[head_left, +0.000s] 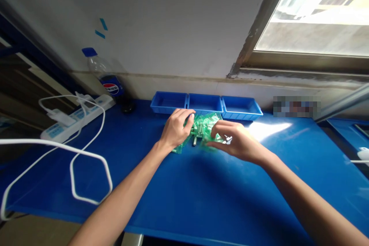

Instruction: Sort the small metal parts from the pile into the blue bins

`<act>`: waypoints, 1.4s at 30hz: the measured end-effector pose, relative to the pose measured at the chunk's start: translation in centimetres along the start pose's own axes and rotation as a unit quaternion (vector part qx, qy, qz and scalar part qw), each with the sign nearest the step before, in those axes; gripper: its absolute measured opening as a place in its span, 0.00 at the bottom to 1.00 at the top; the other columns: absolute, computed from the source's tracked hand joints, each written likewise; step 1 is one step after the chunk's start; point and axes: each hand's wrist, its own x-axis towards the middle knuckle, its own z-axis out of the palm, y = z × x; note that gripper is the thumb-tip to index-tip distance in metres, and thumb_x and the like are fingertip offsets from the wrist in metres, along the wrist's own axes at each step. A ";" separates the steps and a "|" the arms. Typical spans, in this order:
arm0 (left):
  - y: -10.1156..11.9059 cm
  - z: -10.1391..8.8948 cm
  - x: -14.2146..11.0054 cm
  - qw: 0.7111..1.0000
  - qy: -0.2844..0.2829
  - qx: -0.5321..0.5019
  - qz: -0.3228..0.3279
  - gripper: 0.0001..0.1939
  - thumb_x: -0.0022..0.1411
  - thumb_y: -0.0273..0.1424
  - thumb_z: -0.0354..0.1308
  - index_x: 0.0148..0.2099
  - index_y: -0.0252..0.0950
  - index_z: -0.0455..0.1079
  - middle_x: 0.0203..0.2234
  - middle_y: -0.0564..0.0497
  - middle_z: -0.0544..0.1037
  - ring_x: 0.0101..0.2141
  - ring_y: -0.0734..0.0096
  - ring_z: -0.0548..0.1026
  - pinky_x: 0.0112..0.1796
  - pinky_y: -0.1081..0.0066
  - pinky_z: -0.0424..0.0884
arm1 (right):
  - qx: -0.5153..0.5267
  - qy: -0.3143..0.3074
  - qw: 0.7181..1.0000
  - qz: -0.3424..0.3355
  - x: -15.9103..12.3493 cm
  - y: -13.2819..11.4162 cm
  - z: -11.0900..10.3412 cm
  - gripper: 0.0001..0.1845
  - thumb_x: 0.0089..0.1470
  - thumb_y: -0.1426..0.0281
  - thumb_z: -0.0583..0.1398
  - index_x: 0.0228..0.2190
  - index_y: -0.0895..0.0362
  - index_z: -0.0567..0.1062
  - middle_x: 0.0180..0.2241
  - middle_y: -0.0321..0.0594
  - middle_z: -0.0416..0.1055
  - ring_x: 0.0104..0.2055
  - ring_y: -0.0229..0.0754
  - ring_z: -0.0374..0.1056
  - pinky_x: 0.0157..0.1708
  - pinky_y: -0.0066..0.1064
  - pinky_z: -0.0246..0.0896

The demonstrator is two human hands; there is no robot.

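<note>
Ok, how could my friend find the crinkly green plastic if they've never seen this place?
Start at the big blue table, then find three blue trays lined up by the wall. Just in front, between the left hand and the right hand, is the crinkly green plastic. It's bright, see-through green, unlike the solid blue trays.

Crumpled green plastic [206,123] lies on the tabletop [173,188], small silvery parts [195,140] amid it
</note>
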 end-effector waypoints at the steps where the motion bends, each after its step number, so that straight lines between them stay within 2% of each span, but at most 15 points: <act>1: -0.1 0.0 0.0 1.000 0.005 -0.011 -0.009 0.14 0.76 0.33 0.50 0.51 0.37 0.77 0.47 0.46 0.84 0.50 0.59 0.79 0.54 0.58 0.74 | -0.003 0.059 0.998 0.010 0.6 0.2 -0.2 0.10 0.62 0.59 0.68 0.35 0.52 0.79 0.30 0.36 0.74 0.28 0.39 0.66 0.28 0.32 0.64; 4: -0.5 0.0 0.0 0.998 0.024 -0.035 -0.042 0.14 0.76 0.33 0.50 0.51 0.38 0.77 0.45 0.48 0.84 0.48 0.61 0.80 0.52 0.60 0.76 | -0.073 0.194 0.978 0.019 2.5 1.1 -0.1 0.08 0.65 0.61 0.64 0.39 0.51 0.81 0.36 0.41 0.80 0.35 0.45 0.72 0.38 0.38 0.68; 5: -0.6 0.0 -0.1 0.998 0.027 -0.040 -0.051 0.14 0.76 0.34 0.50 0.52 0.39 0.77 0.45 0.48 0.85 0.47 0.61 0.81 0.51 0.60 0.77 | -0.108 0.213 0.971 0.014 3.0 1.4 0.2 0.08 0.66 0.62 0.63 0.39 0.50 0.82 0.39 0.43 0.82 0.39 0.48 0.74 0.43 0.42 0.69; 7: -0.8 0.1 -0.2 0.997 0.027 -0.042 -0.061 0.15 0.76 0.34 0.50 0.53 0.40 0.77 0.46 0.48 0.85 0.47 0.61 0.81 0.50 0.61 0.77 | -0.151 0.201 0.968 -0.005 3.7 2.3 1.0 0.09 0.67 0.67 0.61 0.41 0.50 0.83 0.45 0.44 0.83 0.46 0.51 0.75 0.49 0.46 0.67; 10: -0.9 0.2 -0.4 0.998 0.016 -0.031 -0.050 0.15 0.76 0.34 0.50 0.55 0.39 0.76 0.47 0.48 0.84 0.49 0.60 0.80 0.53 0.59 0.76 | -0.140 0.119 0.982 -0.046 4.0 3.1 2.2 0.11 0.65 0.69 0.61 0.44 0.49 0.83 0.46 0.42 0.84 0.55 0.55 0.73 0.52 0.49 0.67; 12: -0.8 0.3 -0.6 0.999 0.013 -0.023 -0.035 0.14 0.76 0.33 0.50 0.55 0.38 0.76 0.48 0.47 0.84 0.51 0.59 0.79 0.55 0.58 0.75 | -0.103 0.127 0.986 -0.041 3.7 3.3 2.5 0.13 0.63 0.69 0.62 0.47 0.49 0.83 0.47 0.42 0.84 0.57 0.56 0.72 0.53 0.51 0.68; 15: -0.7 0.5 -0.6 1.000 0.016 -0.013 -0.012 0.14 0.76 0.33 0.50 0.54 0.38 0.76 0.49 0.46 0.83 0.52 0.59 0.78 0.55 0.56 0.74 | -0.061 0.235 0.970 -0.007 2.6 2.8 2.3 0.12 0.63 0.68 0.62 0.46 0.49 0.82 0.48 0.42 0.83 0.53 0.54 0.74 0.54 0.51 0.68; 18: -0.4 0.8 -0.7 1.000 0.018 0.002 0.013 0.14 0.76 0.32 0.50 0.53 0.37 0.76 0.48 0.45 0.82 0.52 0.58 0.76 0.57 0.55 0.73 | -0.055 0.356 0.931 0.057 0.7 2.4 2.2 0.08 0.65 0.66 0.60 0.37 0.51 0.80 0.37 0.42 0.81 0.42 0.51 0.74 0.46 0.45 0.69; 19: -0.3 0.9 -0.7 1.000 0.019 0.006 0.019 0.14 0.76 0.32 0.50 0.53 0.36 0.76 0.48 0.45 0.82 0.52 0.58 0.76 0.57 0.55 0.73 | -0.059 0.385 0.918 0.076 0.0 2.5 2.3 0.10 0.66 0.65 0.59 0.32 0.52 0.78 0.31 0.41 0.77 0.36 0.48 0.72 0.40 0.42 0.67; 21: -0.1 1.1 -0.8 0.999 0.019 0.010 0.028 0.13 0.75 0.31 0.51 0.52 0.36 0.77 0.47 0.45 0.82 0.51 0.58 0.75 0.56 0.55 0.73 | -0.069 0.407 0.904 0.113 -1.4 3.0 2.6 0.21 0.67 0.63 0.58 0.21 0.51 0.66 0.21 0.35 0.63 0.25 0.42 0.60 0.29 0.37 0.57; 23: 0.0 1.2 -0.8 0.999 0.020 0.011 0.033 0.13 0.75 0.30 0.51 0.50 0.36 0.77 0.46 0.45 0.82 0.50 0.58 0.76 0.55 0.55 0.73 | -0.072 0.382 0.913 0.127 -2.4 3.6 3.0 0.28 0.67 0.62 0.57 0.17 0.51 0.55 0.18 0.31 0.51 0.21 0.39 0.49 0.26 0.36 0.46; 25: 0.1 1.2 -0.9 0.999 0.020 0.014 0.035 0.12 0.74 0.30 0.52 0.49 0.37 0.77 0.45 0.45 0.82 0.50 0.58 0.76 0.55 0.55 0.74 | -0.070 0.368 0.919 0.123 -2.7 4.2 3.3 0.30 0.67 0.62 0.57 0.17 0.51 0.50 0.17 0.30 0.47 0.20 0.38 0.46 0.26 0.36 0.43; 32: 0.1 0.7 -1.0 0.998 0.022 0.023 0.046 0.10 0.73 0.28 0.54 0.49 0.35 0.77 0.45 0.46 0.82 0.50 0.59 0.76 0.55 0.57 0.73 | -0.122 0.297 0.945 0.054 -2.3 4.9 3.9 0.26 0.65 0.68 0.58 0.17 0.51 0.54 0.17 0.32 0.55 0.21 0.39 0.51 0.27 0.35 0.46; 36: 0.0 0.6 -1.0 0.998 0.015 0.027 0.050 0.10 0.72 0.28 0.55 0.49 0.36 0.77 0.46 0.46 0.82 0.50 0.58 0.76 0.55 0.56 0.73 | -0.163 0.311 0.936 0.014 -2.3 5.0 4.1 0.25 0.65 0.73 0.58 0.19 0.52 0.54 0.17 0.32 0.57 0.21 0.38 0.53 0.27 0.34 0.48; 42: 0.0 0.8 -1.1 0.998 0.017 0.033 0.059 0.10 0.71 0.29 0.55 0.49 0.37 0.77 0.46 0.45 0.82 0.50 0.56 0.76 0.56 0.54 0.73 | -0.177 0.318 0.931 -0.004 -2.3 4.8 4.4 0.25 0.65 0.74 0.58 0.20 0.51 0.54 0.17 0.31 0.56 0.21 0.37 0.52 0.27 0.34 0.49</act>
